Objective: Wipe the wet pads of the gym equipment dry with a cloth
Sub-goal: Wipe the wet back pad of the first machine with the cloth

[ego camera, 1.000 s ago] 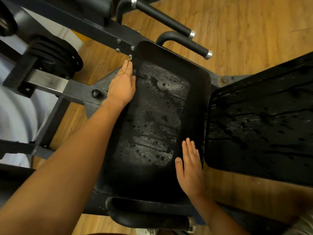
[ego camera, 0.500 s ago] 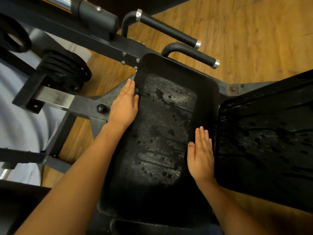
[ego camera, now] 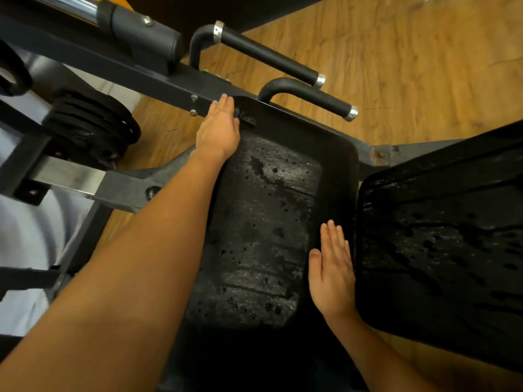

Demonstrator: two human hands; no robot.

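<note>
Wet pad (ego camera: 260, 236) has my left hand (ego camera: 218, 128) and right hand (ego camera: 332, 275) flat on its edges, gripping nothing, probably steadying it.

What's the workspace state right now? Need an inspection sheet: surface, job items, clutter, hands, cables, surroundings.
Surface: centre pad, black, covered in water drops and wet streaks.
Job's things: right pad also wet, drops and streaks; cloth: nothing seen.
Clutter: nothing seen.
Grippers: left hand lies flat at the centre pad's far left corner, fingers straight; right hand lies flat along its right edge, fingers straight. Neither holds anything.
Cables: nothing seen.
Surroundings: wooden floor; two black handles beyond the pad; weight plates and steel frame on the left.
</note>
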